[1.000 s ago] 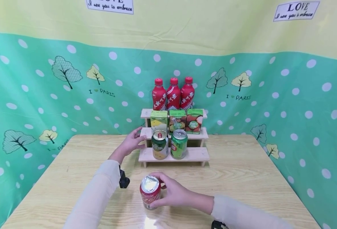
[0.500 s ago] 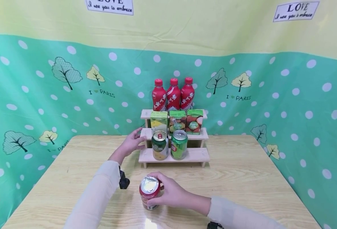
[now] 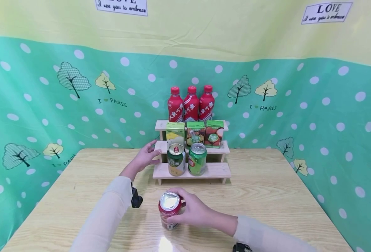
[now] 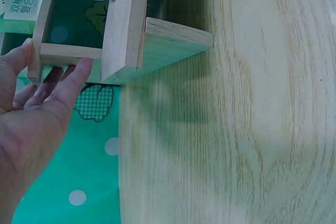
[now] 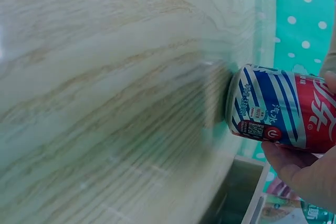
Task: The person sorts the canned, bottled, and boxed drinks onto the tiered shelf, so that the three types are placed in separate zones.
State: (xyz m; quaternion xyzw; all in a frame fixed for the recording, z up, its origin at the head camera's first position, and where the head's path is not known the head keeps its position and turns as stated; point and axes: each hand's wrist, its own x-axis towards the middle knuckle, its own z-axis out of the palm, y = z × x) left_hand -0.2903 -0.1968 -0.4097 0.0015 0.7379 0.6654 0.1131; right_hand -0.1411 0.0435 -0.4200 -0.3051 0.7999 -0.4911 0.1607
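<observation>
My right hand (image 3: 193,211) grips a red, white and blue soda can (image 3: 169,210) upright in front of the shelf, fingers and thumb around its sides. In the right wrist view the can's base (image 5: 239,100) is close to the tabletop; whether they touch I cannot tell. My left hand (image 3: 142,159) holds the left end of the stepped wooden shelf (image 3: 209,171) at its middle tier. In the left wrist view the thumb (image 4: 21,53) and fingers lie on opposite sides of a board. A dark green can (image 3: 176,162) and a light green can (image 3: 197,162) stand on the lowest tier.
Three juice cartons (image 3: 195,134) line the middle tier. Behind them, three red bottles (image 3: 191,105) fill the top tier. The shelf stands near the back of the wooden table (image 3: 267,196), before a green and yellow curtain (image 3: 110,122).
The soda can, in my right hand, first shifts very slightly left, then a little to the right. My left hand stays on the shelf, which has not moved.
</observation>
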